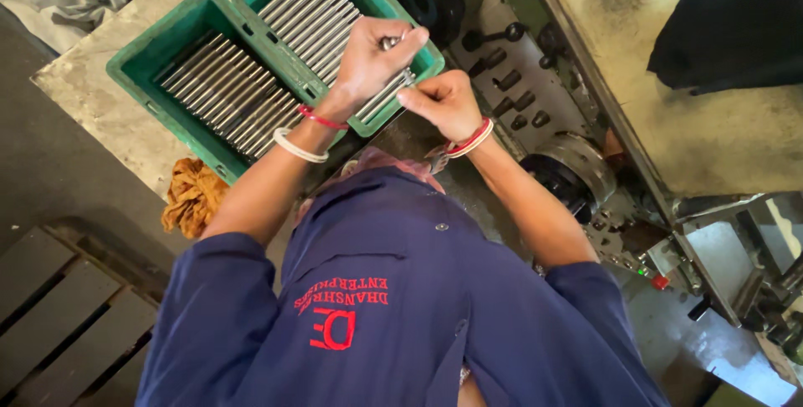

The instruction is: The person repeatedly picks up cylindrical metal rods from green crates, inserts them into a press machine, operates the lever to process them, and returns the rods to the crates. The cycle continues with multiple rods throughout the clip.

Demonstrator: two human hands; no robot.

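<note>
While both green trays [197, 10] upper left sit full, your left hand [368, 60] grips one steel rod [396, 82]; right hand [445, 102] pinches its end.

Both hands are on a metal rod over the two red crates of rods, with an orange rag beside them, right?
Not quite: the head view shows the crates are green, not red. Both the left hand and right hand hold a metal rod over them, and the orange rag lies beside.

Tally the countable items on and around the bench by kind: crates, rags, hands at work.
Green crates: 2, both holding metal rods
Orange rag: 1
Hands: 2, left hand and right hand, both on one rod
Total: 5
</note>
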